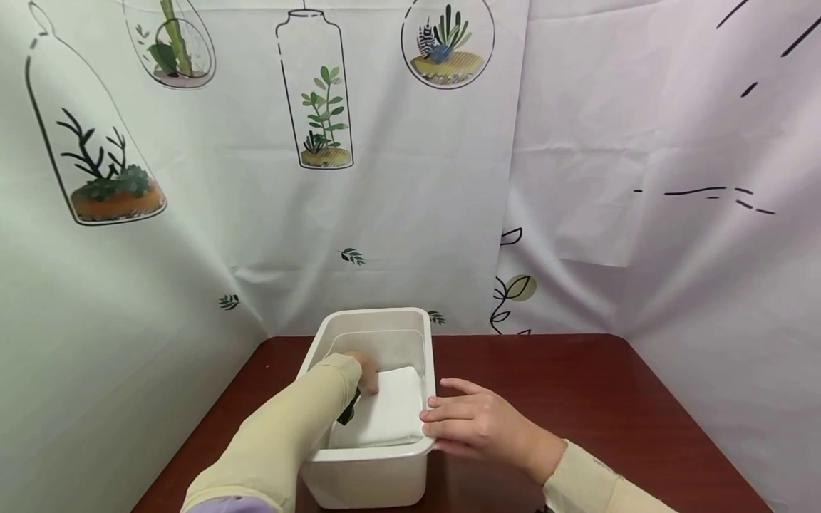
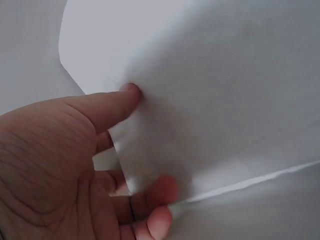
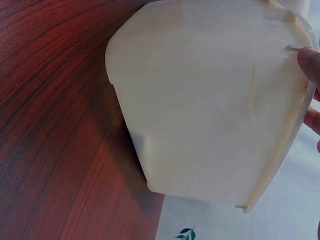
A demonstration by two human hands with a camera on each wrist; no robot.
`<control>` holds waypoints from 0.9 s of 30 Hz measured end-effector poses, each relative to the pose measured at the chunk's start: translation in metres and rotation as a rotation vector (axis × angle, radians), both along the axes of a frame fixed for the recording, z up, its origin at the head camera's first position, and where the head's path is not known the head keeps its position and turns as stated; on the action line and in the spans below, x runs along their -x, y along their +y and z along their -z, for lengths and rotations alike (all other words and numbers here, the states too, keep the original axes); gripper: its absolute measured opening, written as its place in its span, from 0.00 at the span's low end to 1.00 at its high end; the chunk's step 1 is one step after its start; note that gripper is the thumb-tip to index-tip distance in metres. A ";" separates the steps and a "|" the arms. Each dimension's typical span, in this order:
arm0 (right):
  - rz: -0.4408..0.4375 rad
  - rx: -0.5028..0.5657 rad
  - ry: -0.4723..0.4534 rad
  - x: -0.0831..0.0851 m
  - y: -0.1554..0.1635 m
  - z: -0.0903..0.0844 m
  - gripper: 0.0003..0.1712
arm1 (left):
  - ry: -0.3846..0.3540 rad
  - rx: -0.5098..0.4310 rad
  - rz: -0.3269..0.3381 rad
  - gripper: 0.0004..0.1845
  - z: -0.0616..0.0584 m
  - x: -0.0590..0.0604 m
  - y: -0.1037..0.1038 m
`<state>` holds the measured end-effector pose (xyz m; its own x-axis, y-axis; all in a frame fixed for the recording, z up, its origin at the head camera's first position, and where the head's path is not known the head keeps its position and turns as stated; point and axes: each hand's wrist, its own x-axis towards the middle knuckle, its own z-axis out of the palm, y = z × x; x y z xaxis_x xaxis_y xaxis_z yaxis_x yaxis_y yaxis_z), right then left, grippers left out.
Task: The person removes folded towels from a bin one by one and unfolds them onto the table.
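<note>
A white plastic bin (image 1: 362, 477) stands on the table with a flat white sheet (image 1: 391, 410) lying inside it. My left hand (image 1: 368, 372) reaches down into the bin at the sheet's left side. In the left wrist view, the thumb of the left hand (image 2: 55, 150) lies on top of the sheet (image 2: 225, 100), while other fingers curl at its edge and partly behind it. My right hand (image 1: 481, 427) holds the bin's right rim. From the right wrist, its thumb (image 3: 311, 65) shows beneath the lip of the bin (image 3: 185, 100).
The dark red wood-grain table (image 1: 545, 370) extends to the right of the bin. Behind it and along both sides hangs a white curtain (image 1: 417, 214) printed with plants. A small black object (image 1: 348, 410) shows under the left wrist.
</note>
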<state>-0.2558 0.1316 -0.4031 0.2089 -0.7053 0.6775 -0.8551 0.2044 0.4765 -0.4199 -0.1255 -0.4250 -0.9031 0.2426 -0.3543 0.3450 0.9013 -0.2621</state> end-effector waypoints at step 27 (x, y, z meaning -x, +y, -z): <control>-0.014 0.019 -0.007 0.000 -0.003 0.001 0.09 | 0.012 0.036 0.102 0.08 -0.045 -0.010 0.006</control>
